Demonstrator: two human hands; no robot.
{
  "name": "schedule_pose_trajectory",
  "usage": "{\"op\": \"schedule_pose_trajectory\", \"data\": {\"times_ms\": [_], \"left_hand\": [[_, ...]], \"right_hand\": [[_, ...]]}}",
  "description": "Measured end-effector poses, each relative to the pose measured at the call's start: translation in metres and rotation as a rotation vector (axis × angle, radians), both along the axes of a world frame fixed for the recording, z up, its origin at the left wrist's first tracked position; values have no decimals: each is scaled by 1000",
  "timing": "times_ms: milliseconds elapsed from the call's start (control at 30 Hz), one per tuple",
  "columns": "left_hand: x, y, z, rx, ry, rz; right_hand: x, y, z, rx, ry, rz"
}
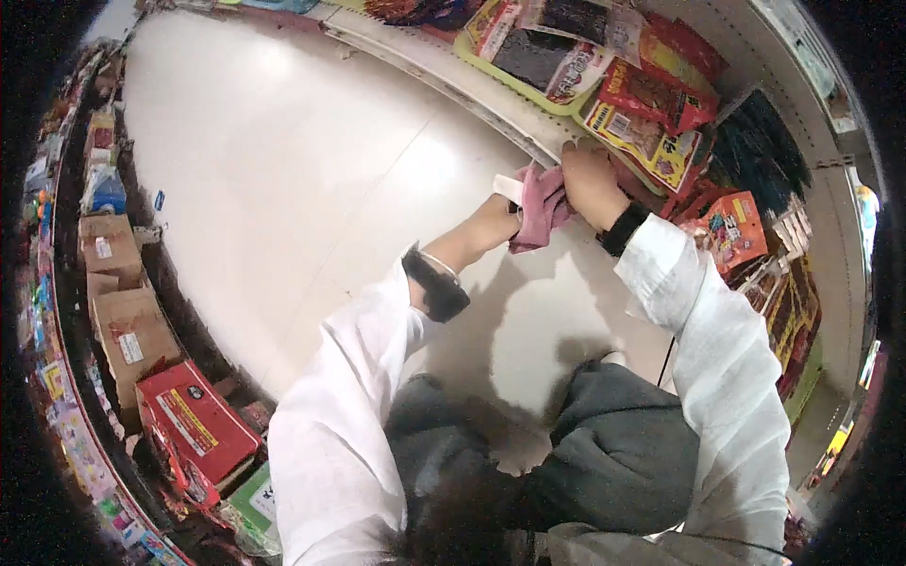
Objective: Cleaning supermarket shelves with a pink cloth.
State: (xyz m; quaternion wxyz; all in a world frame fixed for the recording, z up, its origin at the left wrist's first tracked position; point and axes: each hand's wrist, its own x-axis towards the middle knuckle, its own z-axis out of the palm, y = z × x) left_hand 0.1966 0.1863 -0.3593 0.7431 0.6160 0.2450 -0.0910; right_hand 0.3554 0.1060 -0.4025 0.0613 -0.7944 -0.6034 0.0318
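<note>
A crumpled pink cloth [540, 209] hangs between my two hands, close to the front edge of the lower shelf [453, 83] on the right. My left hand [491, 226] is closed on the cloth's left side. A small white rectangular piece [508, 190] sticks out above that hand, partly covered by the cloth; its kind is unclear. My right hand [591, 185] has its fingers curled at the shelf edge, with the cloth's right side gathered against them. Just beyond it lies a yellow-and-red snack packet [651, 141].
Yellow-green trays [557, 106] of snack packets line the shelf, with an orange packet [738, 232] nearer me. On the left, cardboard boxes [134, 332] and a red box [200, 423] stand along another shelf. Pale tiled floor [311, 160] lies between.
</note>
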Motion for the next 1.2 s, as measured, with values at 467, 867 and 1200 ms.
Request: {"op": "schedule_pose_trajectory", "data": {"times_ms": [467, 867, 1200], "left_hand": [[23, -20, -46, -26, 96, -83], [-41, -1, -74, 75, 491, -779], [-44, 31, -68, 38, 319, -443]], "right_hand": [[3, -19, 18, 147, 384, -156], [-80, -17, -6, -25, 574, 368], [-62, 9, 36, -150, 389, 83]]}}
